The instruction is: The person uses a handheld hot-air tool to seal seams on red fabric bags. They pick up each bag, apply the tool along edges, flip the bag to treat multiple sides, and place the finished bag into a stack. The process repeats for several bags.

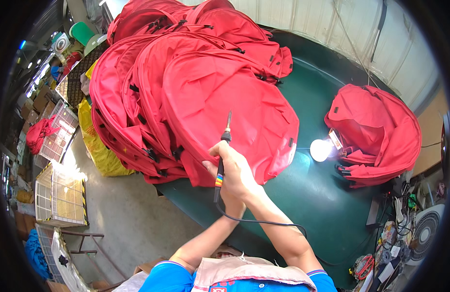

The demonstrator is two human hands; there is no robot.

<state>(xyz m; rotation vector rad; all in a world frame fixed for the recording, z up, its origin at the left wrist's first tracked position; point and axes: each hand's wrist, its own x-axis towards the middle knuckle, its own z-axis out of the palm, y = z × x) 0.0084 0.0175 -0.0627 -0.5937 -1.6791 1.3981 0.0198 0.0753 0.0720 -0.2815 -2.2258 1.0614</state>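
My right hand (238, 171) is closed round a soldering iron (220, 170), its metal tip pointing away from me over the red fabric. A black cord runs from the handle's lower end across my right forearm. Beneath the right hand, my left hand (230, 200) is mostly hidden, and its fingers do not show. Both hands are at the near edge of the closest red fabric cover (225, 97). That cover has a rounded, hooped rim and small black tabs, and leans against several similar red covers (186, 22) piled behind and to the left.
A dark green table (312, 190) carries the pile. At its right lies another folded red cover (380, 126) beside a lit white lamp (321, 150). A grey fan (426, 233) and tangled cables stand at the lower right. Wire crates (62, 194) and yellow sacking (101, 151) are left.
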